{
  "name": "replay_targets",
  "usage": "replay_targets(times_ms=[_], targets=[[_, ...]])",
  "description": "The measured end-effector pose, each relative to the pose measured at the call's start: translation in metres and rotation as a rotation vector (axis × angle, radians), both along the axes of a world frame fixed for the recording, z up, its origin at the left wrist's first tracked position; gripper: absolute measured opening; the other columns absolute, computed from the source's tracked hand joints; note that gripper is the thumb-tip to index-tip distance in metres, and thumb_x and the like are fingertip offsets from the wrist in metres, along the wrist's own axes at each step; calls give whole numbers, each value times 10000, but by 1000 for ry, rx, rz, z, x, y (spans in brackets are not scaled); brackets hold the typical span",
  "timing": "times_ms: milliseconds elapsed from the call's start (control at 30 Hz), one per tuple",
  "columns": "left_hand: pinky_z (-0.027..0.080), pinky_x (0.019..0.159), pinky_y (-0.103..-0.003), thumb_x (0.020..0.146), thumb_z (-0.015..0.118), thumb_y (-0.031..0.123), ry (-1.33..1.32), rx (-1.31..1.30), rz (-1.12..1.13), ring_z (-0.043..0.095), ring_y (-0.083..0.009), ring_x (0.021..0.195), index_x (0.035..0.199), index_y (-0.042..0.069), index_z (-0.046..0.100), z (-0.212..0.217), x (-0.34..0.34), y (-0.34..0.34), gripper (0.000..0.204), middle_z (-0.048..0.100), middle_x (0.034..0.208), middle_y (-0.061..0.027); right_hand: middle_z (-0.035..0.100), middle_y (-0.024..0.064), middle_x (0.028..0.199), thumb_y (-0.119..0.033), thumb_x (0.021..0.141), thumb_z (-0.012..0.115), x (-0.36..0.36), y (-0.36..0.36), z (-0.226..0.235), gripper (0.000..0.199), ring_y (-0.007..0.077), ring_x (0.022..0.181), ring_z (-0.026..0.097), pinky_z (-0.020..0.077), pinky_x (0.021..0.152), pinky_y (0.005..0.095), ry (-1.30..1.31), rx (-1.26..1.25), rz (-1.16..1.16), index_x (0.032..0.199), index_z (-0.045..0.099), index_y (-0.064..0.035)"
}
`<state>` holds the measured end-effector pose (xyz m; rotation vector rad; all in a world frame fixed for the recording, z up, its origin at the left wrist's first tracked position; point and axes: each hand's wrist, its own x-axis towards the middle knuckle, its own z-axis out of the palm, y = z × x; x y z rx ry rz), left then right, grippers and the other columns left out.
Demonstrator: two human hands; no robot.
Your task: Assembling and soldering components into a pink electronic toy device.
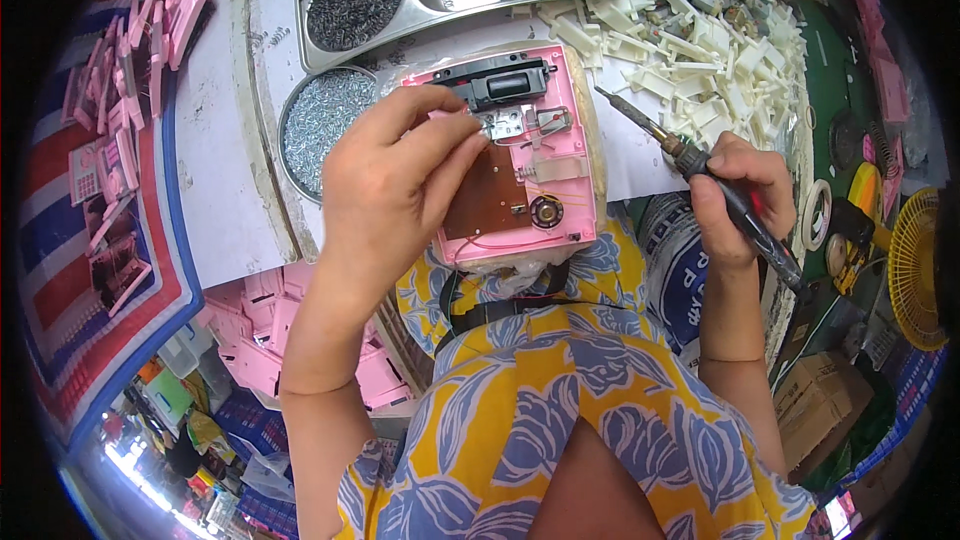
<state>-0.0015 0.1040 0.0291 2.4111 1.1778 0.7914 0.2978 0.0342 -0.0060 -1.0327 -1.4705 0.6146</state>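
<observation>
A pink plastic housing (580, 130) lies open-side up on a plastic-wrapped pad in front of me. Inside it sit a black rectangular mechanism (510, 86), a silvery metal bracket (508, 126), a brown circuit board (490, 195) and a small round speaker (547, 211). My left hand (395, 165) reaches over the housing's left side, its fingertips pinched together at the bracket. Whatever they hold is hidden. Off the housing's right side, my right hand (740, 195) grips a black-handled screwdriver (745, 210). Its pointed tip is in the air, apart from the housing.
A round dish of screws (325, 125) stands left of the housing. Behind is a metal tray (430, 25) with small dark springs. Many white plastic parts (690, 40) are heaped at the back right. Pink parts (120, 130) pile up on the left. A yellow fan (915, 270) is at far right.
</observation>
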Motion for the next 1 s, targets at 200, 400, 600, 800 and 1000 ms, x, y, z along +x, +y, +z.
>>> replay_targets(times_ms=[200,400,600,800,1000], targets=[[464,518,-190,918,717,34,-778,-771,313,648,-81,636,961,-40,709,-11,33,-12,87,736,878,-82,669,84,971,23,854,745,-39,19,17,373,130,862,636,505,775,246,252,-252,45,1192,586,20],[473,583,-190,888,735,23,-568,-474,270,650,-78,696,982,-20,711,-12,18,-12,106,734,901,-55,693,91,1094,28,904,696,-69,47,29,421,128,988,665,523,892,244,220,-315,259,1308,576,16],[467,785,-359,725,799,70,86,-76,121,616,-240,924,915,19,697,0,-35,-5,221,658,987,-84,691,89,1112,10,907,705,-60,37,20,401,121,1007,656,520,903,250,169,-335,165,1289,587,25],[497,788,-373,771,785,90,-8,-162,31,636,-244,928,877,49,685,-2,-32,-13,151,665,994,-87,698,116,1100,-18,930,690,-54,32,23,355,146,966,678,538,880,271,160,-307,111,1270,600,29],[503,597,-198,935,678,-11,-877,-832,225,618,-65,647,945,-24,628,-17,24,-13,52,732,901,-105,703,95,1018,-21,949,654,-64,42,25,349,121,898,678,550,792,241,150,-325,128,1294,605,3]])
